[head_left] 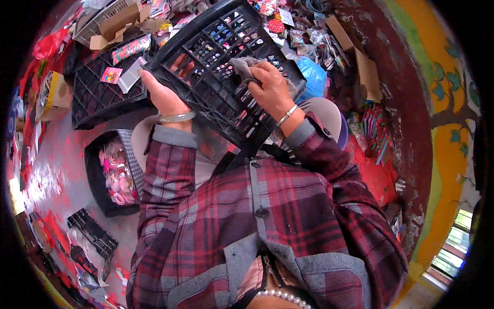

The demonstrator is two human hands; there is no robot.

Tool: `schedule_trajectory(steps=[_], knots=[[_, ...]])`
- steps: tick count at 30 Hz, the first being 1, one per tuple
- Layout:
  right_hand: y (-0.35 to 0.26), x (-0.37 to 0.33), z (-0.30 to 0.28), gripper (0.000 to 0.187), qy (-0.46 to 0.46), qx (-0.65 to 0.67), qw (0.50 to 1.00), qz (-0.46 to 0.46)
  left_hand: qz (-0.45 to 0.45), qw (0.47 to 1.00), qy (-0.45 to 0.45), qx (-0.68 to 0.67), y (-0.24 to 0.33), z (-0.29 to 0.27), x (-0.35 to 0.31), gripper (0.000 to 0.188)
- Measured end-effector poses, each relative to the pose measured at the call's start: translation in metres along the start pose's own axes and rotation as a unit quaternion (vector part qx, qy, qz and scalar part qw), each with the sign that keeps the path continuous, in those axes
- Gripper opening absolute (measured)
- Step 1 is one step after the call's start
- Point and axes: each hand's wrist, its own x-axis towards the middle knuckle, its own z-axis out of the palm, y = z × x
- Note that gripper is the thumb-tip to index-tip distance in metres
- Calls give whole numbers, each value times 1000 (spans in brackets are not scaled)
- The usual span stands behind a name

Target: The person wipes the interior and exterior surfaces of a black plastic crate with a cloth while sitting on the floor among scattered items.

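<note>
A black plastic lattice crate is tilted up in front of me, its underside facing me. My left hand grips the crate's left edge; a pale bangle sits on that wrist. My right hand presses a grey cloth against the crate's grid, with a silver bracelet on the wrist. Small colourful items show through the crate's holes. My sleeves are red and grey plaid.
A second black crate lies on the floor at left with a pink card in it. A dark bag of pink packets sits by my left knee. Cardboard boxes, a blue bag and scattered packets lie around.
</note>
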Motion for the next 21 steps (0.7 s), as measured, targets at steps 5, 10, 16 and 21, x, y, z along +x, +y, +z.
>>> schedule_trajectory(steps=[5,10,16,21], knots=[[14,-6,-19,16,-83,505,821,251,-2,1000,-14,11,-2,-3,1,80],[55,26,-45,16,121,129,979,104,14,994,-79,-73,-6,-4,-6,47],[47,32,-18,27,51,-244,968,37,-2,994,-91,-62,-9,-8,-1,39],[39,21,-22,23,-2,43,993,109,10,995,-80,-57,-6,-8,-2,40]])
